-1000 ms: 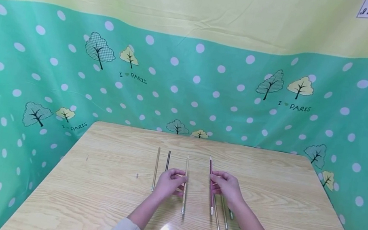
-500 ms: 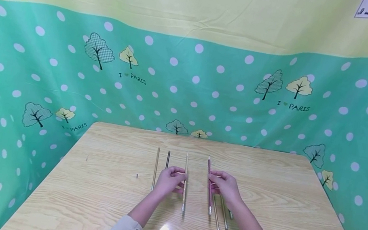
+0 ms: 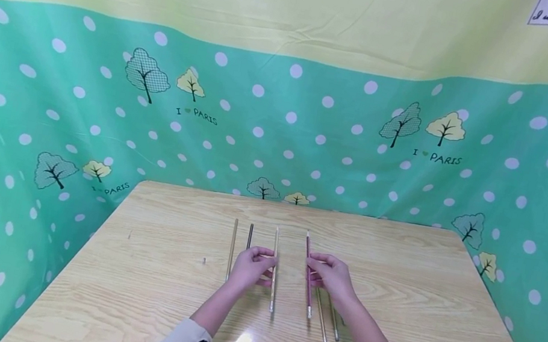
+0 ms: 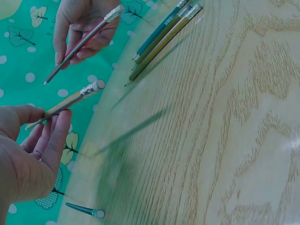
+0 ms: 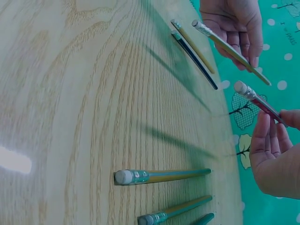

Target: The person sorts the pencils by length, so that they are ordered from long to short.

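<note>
My left hand [image 3: 250, 266] pinches a yellow pencil [image 3: 271, 293] between thumb and fingers, its eraser end toward me. A shadow falls apart from that pencil in the left wrist view, so it is held above the table. To the right, my right hand [image 3: 335, 276] pinches a dark pink pencil [image 3: 309, 294], likewise raised with the white eraser [image 5: 240, 87] nearest me. The two held pencils stand roughly side by side with a gap between them. Beyond my left hand lie a yellow-brown pencil [image 3: 232, 246] and a black pencil [image 3: 250, 234], the black one partly hidden by the hand.
Under and beside my right hand lie two yellowish pencils [image 5: 164, 176] and a green pencil [image 5: 205, 219], mostly covered in the head view. A tiny pale bit [image 3: 204, 260] sits on the wooden table [image 3: 148, 289]. A dotted green cloth [image 3: 237, 128] hangs around the table.
My right hand has drifted slightly left with the pink pencil, narrowing the gap. The yellow pencil in my left hand has shifted a little away from me. Both grips stay the same.
</note>
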`<state>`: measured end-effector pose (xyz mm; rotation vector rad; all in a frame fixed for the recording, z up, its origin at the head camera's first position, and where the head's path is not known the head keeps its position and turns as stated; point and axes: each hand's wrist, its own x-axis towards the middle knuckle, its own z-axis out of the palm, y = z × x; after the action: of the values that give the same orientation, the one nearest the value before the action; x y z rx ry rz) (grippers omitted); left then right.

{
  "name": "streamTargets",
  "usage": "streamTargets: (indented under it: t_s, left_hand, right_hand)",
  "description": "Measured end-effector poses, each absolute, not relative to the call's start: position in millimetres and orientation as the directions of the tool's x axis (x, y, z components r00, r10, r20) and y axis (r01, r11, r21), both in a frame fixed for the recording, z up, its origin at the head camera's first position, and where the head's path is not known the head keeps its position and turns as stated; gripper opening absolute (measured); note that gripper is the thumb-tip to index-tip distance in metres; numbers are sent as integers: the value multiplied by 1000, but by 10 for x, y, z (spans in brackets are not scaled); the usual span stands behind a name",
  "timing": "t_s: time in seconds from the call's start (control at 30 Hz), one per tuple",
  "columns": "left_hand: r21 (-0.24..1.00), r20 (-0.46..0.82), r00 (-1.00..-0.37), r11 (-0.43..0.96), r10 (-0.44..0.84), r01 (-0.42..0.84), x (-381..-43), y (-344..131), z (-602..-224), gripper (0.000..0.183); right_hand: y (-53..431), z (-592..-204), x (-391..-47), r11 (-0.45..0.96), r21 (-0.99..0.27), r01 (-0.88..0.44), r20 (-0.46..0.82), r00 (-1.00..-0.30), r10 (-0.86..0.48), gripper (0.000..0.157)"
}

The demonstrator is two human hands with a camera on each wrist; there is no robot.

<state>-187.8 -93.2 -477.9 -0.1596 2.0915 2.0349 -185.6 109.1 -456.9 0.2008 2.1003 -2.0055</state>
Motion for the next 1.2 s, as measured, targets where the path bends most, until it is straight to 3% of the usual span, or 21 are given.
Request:
streamTargets:
  t_s: [0.33,0.7,1.2]
  left_hand:
    - [972,-234,-968,42,91,-231,-1749,-941,-4521,38]
    - [974,-225,-972,43,63,-223,-1856,-1000,-4799,38]
    - [976,-216,-974,50,68,-213,-1825,-1064,-4758,40]
  right_hand:
    - [1027,-4631,-1893,30,-967,252,-253,-965,-65,36]
    - [948,-4658,-1902,30,-963,266,-268,-962,-60,34]
    - [840,-4773,-1965,33,-961,273,-274,-961,-41,32]
